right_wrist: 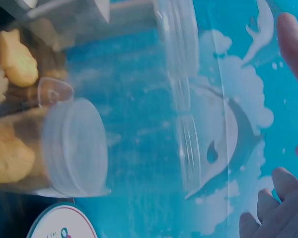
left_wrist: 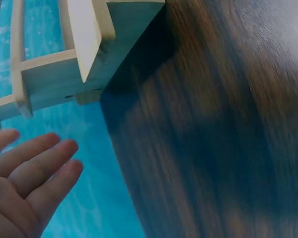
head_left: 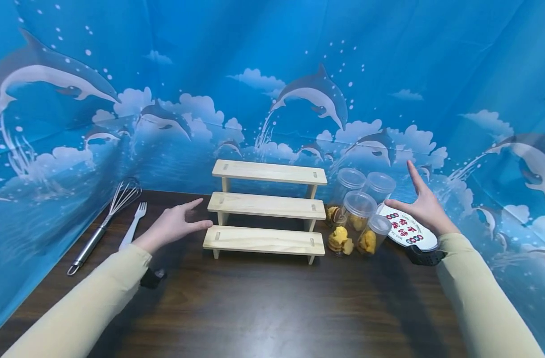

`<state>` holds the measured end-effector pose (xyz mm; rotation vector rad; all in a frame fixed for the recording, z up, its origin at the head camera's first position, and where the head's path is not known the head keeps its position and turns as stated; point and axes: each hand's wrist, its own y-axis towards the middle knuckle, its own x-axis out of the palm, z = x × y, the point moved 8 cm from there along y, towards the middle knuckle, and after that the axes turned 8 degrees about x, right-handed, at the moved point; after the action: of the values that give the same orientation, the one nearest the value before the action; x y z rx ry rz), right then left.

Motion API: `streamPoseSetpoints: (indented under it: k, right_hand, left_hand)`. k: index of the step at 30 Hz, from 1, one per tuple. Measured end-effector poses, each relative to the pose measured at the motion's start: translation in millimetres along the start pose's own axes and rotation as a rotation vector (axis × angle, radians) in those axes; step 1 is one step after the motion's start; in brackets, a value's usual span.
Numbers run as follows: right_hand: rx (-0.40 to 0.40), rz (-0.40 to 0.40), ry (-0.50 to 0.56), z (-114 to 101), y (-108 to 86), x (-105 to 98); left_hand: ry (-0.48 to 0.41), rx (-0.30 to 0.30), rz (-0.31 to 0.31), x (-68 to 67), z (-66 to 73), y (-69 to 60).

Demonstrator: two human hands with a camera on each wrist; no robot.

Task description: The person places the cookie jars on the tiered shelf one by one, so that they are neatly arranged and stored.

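A three-tier wooden display stand [head_left: 265, 240] stands mid-table against the backdrop. My left hand [head_left: 176, 223] hovers just left of it, fingers extended and thumb apart, holding nothing; in the left wrist view the same hand [left_wrist: 35, 183] shows its palm beside the stand [left_wrist: 49, 74]. My right hand [head_left: 422, 206] is raised with thumb and index finger spread wide, above a white oval card [head_left: 408, 229] with red characters. Left of that hand, several clear lidded jars of cookies cluster by the stand, including a short jar [head_left: 375, 233]; its lid [right_wrist: 77, 148] fills part of the right wrist view.
At the table's left side lie a wire whisk [head_left: 104, 226] and a pale fork [head_left: 133, 226]. A blue dolphin-print cloth [head_left: 272, 59] hangs behind and along the sides of the dark wooden table [head_left: 263, 303]. Black wrist cameras sit under both sleeves.
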<state>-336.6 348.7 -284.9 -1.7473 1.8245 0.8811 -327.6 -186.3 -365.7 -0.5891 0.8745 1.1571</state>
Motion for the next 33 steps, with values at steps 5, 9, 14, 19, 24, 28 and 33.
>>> streamPoseSetpoints:
  k: [5,9,14,19,24,28,33]
  right_hand:
    - [-0.001,-0.044,0.132,11,19.2,-3]
    - [0.046,-0.071,0.144,19,31.3,2]
    - [0.103,-0.111,0.14,36,42.3,11]
    - [0.118,-0.176,0.214,49,49.1,21]
    - [0.118,-0.205,0.189,52,55.8,28]
    - [0.137,-0.218,0.163,55,61.7,30]
    - [0.157,-0.227,0.165,60,70.0,32]
  left_hand:
    - [-0.14,-0.065,-0.059,19.1,-18.1,7.3]
    - [-0.255,-0.14,-0.103,35.4,-31.1,6.2]
    - [-0.315,-0.229,-0.1,45.9,-41.3,6.7]
    - [-0.455,-0.305,-0.119,56.7,-47.0,10.6]
    - [-0.535,-0.343,-0.138,62.7,-50.6,16.9]
    - [-0.572,-0.361,-0.141,64.4,-52.5,21.9]
    - [-0.626,-0.382,-0.151,65.8,-53.1,27.0]
